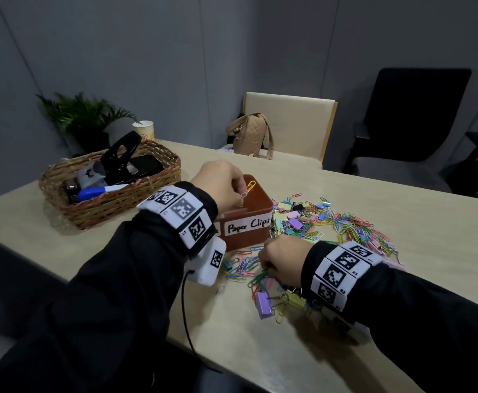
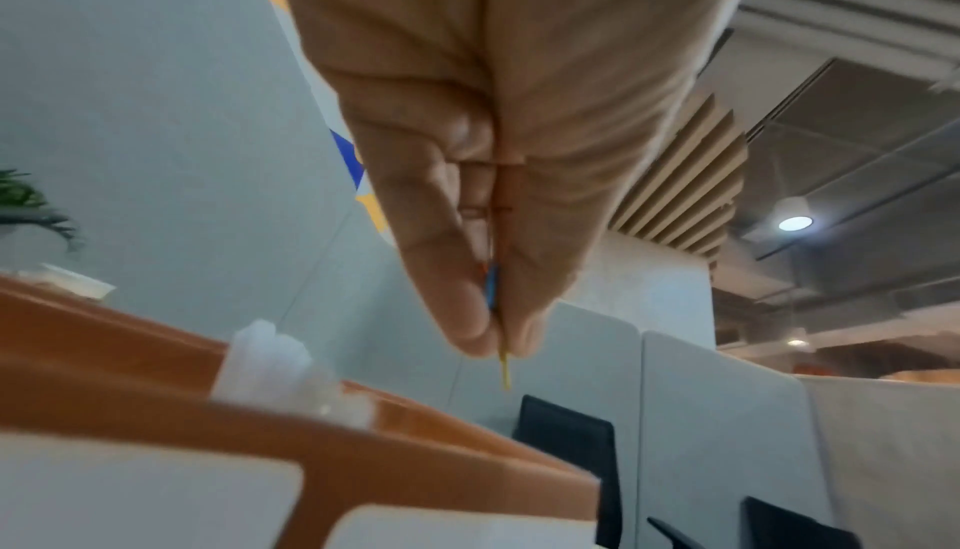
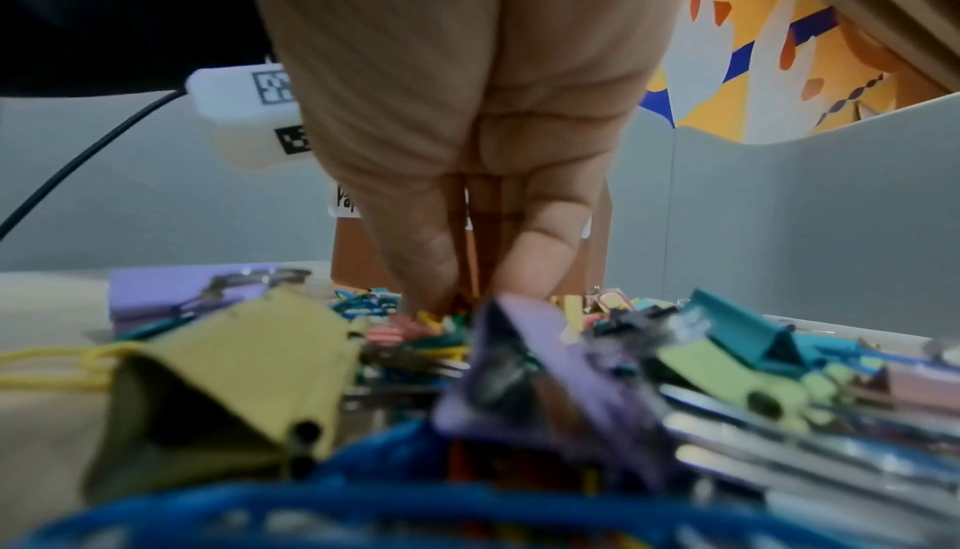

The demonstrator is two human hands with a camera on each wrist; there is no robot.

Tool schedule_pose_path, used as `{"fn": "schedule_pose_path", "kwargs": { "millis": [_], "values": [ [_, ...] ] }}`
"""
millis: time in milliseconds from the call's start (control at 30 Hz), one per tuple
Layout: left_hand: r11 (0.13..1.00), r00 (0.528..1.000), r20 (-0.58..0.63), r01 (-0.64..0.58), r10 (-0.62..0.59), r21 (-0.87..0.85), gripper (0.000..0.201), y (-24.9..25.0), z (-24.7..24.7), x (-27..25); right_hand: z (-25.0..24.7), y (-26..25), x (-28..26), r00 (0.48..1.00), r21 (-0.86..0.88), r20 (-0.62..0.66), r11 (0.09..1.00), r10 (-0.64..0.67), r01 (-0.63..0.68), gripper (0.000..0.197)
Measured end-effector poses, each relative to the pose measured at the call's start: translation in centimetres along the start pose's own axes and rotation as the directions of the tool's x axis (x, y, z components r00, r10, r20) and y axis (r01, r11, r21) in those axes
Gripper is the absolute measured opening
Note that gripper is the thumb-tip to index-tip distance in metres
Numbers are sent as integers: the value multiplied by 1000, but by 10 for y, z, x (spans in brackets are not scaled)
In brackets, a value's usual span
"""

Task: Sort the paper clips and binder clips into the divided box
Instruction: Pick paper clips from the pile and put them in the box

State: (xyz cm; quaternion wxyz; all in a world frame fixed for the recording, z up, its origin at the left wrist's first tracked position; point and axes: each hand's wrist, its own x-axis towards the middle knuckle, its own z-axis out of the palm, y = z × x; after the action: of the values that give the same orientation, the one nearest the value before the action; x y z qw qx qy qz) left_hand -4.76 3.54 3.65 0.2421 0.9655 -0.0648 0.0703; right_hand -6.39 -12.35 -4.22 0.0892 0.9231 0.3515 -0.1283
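The brown divided box [image 1: 246,242] stands mid-table, with a white "Paper Clips" label on its front. My left hand [image 1: 242,191] hovers over its right compartment, thumb and finger pinching a few paper clips [image 2: 505,373]; a yellow one and a blue one show between the fingertips. The box rim [image 2: 415,459] lies just below them. My right hand [image 1: 263,265] is down on the table in front of the box, its fingertips [image 3: 431,295] pinching into a clump of coloured paper clips [image 1: 257,279]. The main heap of mixed clips [image 1: 345,225] lies right of the box.
A purple binder clip [image 1: 263,303] and a yellow one [image 1: 296,300] lie under my right wrist. At the left stands a wicker basket [image 1: 152,188] holding a hole punch and a marker. Behind it are a paper cup [image 1: 143,130] and a plant. Chairs line the far side.
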Motion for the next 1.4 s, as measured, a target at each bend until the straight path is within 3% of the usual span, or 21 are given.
{"fn": "schedule_pose_path", "kwargs": {
  "millis": [133,300,400,467,533,633,700,733,833,933,967,1033,1100,1133,1200,1267,1400],
  "values": [
    [997,999,17,30,-32,76,10,-7,10,9,-2,4,-2,999,31,-47,999,27,-26,21],
    [1000,1000,11,15,-15,6,23,-15,14,5,-10,21,-14,976,268,-164,959,145,-98,15],
    [998,998,-23,-65,65,7,13,-11,14,-8,-18,33,-18,934,452,-253,884,254,-118,12],
    [996,996,-12,-88,87,-32,8,-9,15,-20,-23,38,-19,887,613,-297,783,354,-106,11],
    [997,992,93,-79,81,-23,9,-8,19,-30,-28,41,-17,836,727,-337,684,432,-60,10],
    [992,945,321,-86,53,90,14,-9,33,-39,-41,41,-6,751,796,-428,603,502,49,8],
    [972,920,392,-109,19,209,24,-9,43,-41,-52,36,5,696,804,-485,582,529,118,7],
    [961,913,408,-113,0,253,30,-10,47,-41,-56,34,10,692,812,-491,565,529,144,6],
    [941,891,452,-126,-31,314,46,-10,54,-39,-60,30,20,740,837,-451,523,498,158,20],
    [912,849,525,-176,-49,369,62,-11,58,-38,-52,31,12,737,742,-488,667,468,67,20],
    [901,838,543,-192,-55,389,66,-12,59,-38,-47,30,5,759,695,-486,718,433,34,15],
    [880,827,559,-225,-54,417,65,-13,61,-37,-36,30,-9,863,593,-399,805,310,-15,14],
    [880,837,547,-236,-31,411,54,-12,62,-35,-24,24,-20,968,441,-202,896,148,-45,21],
    [888,842,540,-230,-24,398,47,-12,62,-34,-19,20,-23,990,355,-107,934,88,-45,29],
    [896,841,541,-226,-18,382,38,-10,63,-31,-9,15,-23,1000,238,-19,971,18,-13,46],
    [889,840,543,-241,-10,390,31,-8,64,-29,-3,11,-19,1000,209,-25,978,-15,20,55],
    [867,854,519,-272,18,418,24,-6,68,-26,4,6,-11,999,117,-23,993,-27,30,50]
  ]
}}
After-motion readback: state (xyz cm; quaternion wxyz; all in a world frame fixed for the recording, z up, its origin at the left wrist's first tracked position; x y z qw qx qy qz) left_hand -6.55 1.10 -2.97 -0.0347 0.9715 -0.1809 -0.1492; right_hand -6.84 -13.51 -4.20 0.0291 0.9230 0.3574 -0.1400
